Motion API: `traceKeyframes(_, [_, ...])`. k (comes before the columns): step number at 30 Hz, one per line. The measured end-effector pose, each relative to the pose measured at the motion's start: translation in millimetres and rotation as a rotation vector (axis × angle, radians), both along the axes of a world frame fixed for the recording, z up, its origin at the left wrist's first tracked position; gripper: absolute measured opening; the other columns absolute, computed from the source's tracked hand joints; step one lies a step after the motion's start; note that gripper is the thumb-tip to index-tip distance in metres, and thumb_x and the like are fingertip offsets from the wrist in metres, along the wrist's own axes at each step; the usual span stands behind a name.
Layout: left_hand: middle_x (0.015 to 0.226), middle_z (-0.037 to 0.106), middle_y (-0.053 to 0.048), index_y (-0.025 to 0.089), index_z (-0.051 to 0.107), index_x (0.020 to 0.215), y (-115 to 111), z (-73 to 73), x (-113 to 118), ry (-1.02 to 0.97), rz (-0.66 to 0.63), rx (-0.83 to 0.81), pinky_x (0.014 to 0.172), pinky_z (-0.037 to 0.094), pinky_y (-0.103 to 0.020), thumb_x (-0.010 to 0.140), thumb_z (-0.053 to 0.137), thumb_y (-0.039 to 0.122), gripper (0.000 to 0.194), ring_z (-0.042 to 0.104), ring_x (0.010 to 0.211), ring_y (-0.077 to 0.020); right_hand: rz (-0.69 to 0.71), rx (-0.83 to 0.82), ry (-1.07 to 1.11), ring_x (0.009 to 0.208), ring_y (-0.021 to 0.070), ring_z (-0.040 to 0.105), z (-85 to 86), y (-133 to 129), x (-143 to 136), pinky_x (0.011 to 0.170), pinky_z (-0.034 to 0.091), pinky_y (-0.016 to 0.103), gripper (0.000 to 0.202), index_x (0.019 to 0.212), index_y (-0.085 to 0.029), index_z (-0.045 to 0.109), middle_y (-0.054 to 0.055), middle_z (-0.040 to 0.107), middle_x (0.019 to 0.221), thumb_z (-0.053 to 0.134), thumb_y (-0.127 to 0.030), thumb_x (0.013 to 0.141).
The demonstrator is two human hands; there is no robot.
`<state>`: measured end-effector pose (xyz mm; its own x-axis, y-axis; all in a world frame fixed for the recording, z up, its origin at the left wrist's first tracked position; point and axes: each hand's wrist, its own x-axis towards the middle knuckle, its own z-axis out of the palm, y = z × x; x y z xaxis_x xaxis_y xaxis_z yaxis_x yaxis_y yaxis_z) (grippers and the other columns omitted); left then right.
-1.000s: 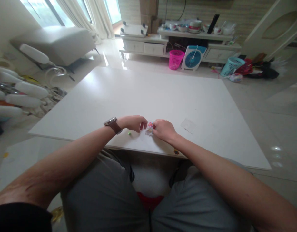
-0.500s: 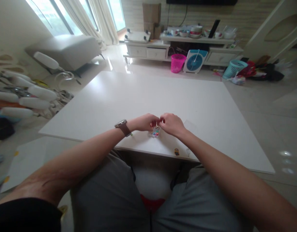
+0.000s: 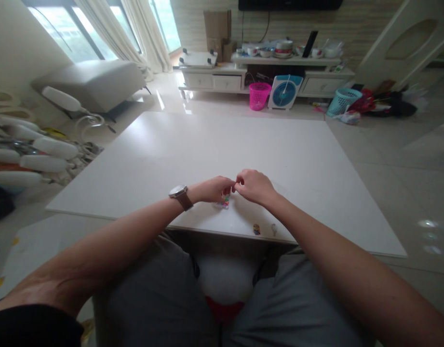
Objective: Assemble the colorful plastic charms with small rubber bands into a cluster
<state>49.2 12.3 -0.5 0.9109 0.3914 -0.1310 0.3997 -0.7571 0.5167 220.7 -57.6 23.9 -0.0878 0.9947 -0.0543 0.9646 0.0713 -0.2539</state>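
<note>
Left hand [image 3: 213,189] and right hand [image 3: 253,186] meet fingertip to fingertip just above a small clear packet of coloured bits [image 3: 224,201] lying on the white table [image 3: 225,144] near its front edge; both pinch closed, but what they pinch is too small to tell. A small yellow figure [image 3: 256,229] and a pale scrap [image 3: 274,229] sit just beside the front edge, right of the packet. The table beyond the hands is bare; a pink basket [image 3: 259,95] and a blue fan [image 3: 284,91] stand on the floor well past the far edge.

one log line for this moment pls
left hand: fingertips pinched, meeting right | right hand: pinched likewise | small colourful packet: just below them | held item: too small to tell | surface: white table
</note>
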Motion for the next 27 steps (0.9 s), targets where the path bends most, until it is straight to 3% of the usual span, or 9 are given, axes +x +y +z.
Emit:
traceKeyframes(4, [0.079, 0.064, -0.001, 0.015, 0.065, 0.084, 5.9, 9.4, -4.8, 0.023, 0.002, 0.008, 0.065, 0.044, -0.020, 0.067, 0.065, 0.010, 0.018, 0.057, 0.071, -0.0106, 0.036, -0.021, 0.021, 0.089, 0.0201, 0.063, 0.8, -1.1, 0.3, 0.075, 0.044, 0.028, 0.025, 0.093, -0.024, 0.073, 0.005, 0.070, 0.100, 0.052, -0.034, 0.086])
traceKeyframes(7, [0.080, 0.065, -0.001, 0.016, 0.068, 0.087, 14.6, 13.6, -11.6, 0.029, 0.029, 0.060, 0.067, 0.044, -0.020, 0.071, 0.064, 0.014, 0.016, 0.058, 0.072, -0.0105, 0.160, -0.081, 0.048, 0.090, 0.0182, 0.063, -1.3, -3.2, -0.7, 0.077, 0.043, 0.026, 0.024, 0.097, -0.024, 0.074, 0.005, 0.071, 0.101, 0.053, -0.030, 0.086])
traceKeyframes(13, [0.081, 0.068, -0.002, 0.015, 0.068, 0.088, 31.8, 4.5, -22.2, 0.034, 0.102, 0.142, 0.067, 0.044, -0.021, 0.075, 0.057, 0.015, 0.016, 0.059, 0.072, -0.0112, 0.326, -0.194, 0.021, 0.087, 0.0178, 0.064, -12.0, -6.4, -5.6, 0.072, 0.043, 0.024, 0.030, 0.109, -0.027, 0.072, 0.004, 0.071, 0.103, 0.055, -0.025, 0.083])
traceKeyframes(19, [0.082, 0.070, -0.003, 0.015, 0.070, 0.092, 38.4, 0.4, -32.9, 0.102, 0.163, 0.146, 0.067, 0.045, -0.021, 0.075, 0.054, 0.013, 0.023, 0.061, 0.073, -0.0117, 0.376, -0.208, -0.042, 0.094, 0.0196, 0.065, -13.5, -7.3, -12.1, 0.076, 0.043, 0.024, 0.035, 0.117, -0.026, 0.069, 0.006, 0.070, 0.109, 0.053, -0.023, 0.085])
traceKeyframes(27, [0.085, 0.071, -0.002, 0.018, 0.071, 0.099, 40.0, 6.6, -38.2, 0.197, 0.176, 0.119, 0.065, 0.045, -0.020, 0.075, 0.056, 0.015, 0.029, 0.062, 0.073, -0.0115, 0.355, -0.281, -0.115, 0.096, 0.0226, 0.066, -11.2, -12.7, -20.0, 0.076, 0.045, 0.027, 0.028, 0.110, -0.022, 0.068, 0.010, 0.070, 0.112, 0.055, -0.026, 0.085])
